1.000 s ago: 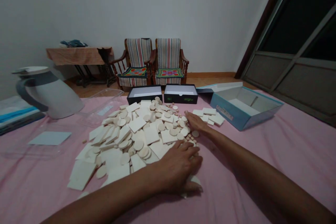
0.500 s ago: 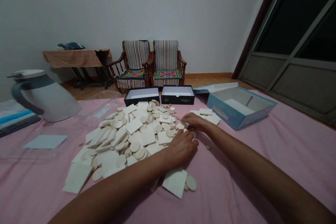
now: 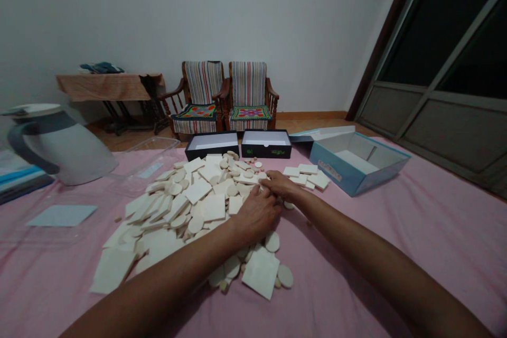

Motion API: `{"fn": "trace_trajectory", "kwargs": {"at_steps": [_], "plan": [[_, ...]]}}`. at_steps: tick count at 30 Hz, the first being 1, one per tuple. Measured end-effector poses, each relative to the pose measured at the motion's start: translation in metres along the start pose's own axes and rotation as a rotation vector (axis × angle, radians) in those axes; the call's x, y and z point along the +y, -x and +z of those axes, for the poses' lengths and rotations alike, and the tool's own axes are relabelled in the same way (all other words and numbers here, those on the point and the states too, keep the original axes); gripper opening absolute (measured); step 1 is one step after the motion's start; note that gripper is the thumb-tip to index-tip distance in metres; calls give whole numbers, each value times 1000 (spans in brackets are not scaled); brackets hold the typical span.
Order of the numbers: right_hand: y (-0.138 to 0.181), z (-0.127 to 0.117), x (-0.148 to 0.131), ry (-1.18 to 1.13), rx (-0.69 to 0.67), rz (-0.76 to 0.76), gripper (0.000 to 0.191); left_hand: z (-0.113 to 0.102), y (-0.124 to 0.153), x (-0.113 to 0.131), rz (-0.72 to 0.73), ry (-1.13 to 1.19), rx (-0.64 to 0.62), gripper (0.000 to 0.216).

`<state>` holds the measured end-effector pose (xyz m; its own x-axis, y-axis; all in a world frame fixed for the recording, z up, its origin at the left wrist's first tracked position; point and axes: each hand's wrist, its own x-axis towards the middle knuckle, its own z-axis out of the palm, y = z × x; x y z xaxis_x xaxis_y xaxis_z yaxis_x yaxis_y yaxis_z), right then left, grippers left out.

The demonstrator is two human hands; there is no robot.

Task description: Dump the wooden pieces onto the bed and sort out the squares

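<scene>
Resting palm-down on the near right edge of the pile (image 3: 198, 190), the left hand (image 3: 257, 214) curls its fingers over the pieces; whether they pinch one cannot be told. The right hand (image 3: 279, 185) touches it just beyond, fingertips bent onto the heap, its hold equally hidden. Pale, matte and flat, the pieces are squares and discs in several sizes, spread on a smooth pink cloth (image 3: 396, 211). A loose square tile (image 3: 261, 273) lies by the left wrist. Behind stand shallow black boxes (image 3: 216, 143) and an open blue carton (image 3: 356, 161), all rectangular and card-like.
</scene>
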<state>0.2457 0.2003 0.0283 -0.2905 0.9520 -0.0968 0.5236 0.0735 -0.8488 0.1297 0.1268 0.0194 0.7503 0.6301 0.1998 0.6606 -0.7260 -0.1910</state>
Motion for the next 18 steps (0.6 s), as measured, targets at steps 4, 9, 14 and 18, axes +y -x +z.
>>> {"fn": "trace_trajectory", "kwargs": {"at_steps": [4, 9, 14, 18], "plan": [[-5, 20, -12, -98, 23, -49, 11, -8, 17, -19, -79, -20, -25, 14], [-10, 51, -37, -115, 99, -91, 20, -19, 46, -39, -181, -64, -74, 12], [-4, 75, -62, -53, 121, -94, 28, -27, 71, -52, -215, -62, -39, 8], [2, 88, -83, 74, 100, -139, 37, -27, 88, -63, -259, -77, -2, 8]]}}
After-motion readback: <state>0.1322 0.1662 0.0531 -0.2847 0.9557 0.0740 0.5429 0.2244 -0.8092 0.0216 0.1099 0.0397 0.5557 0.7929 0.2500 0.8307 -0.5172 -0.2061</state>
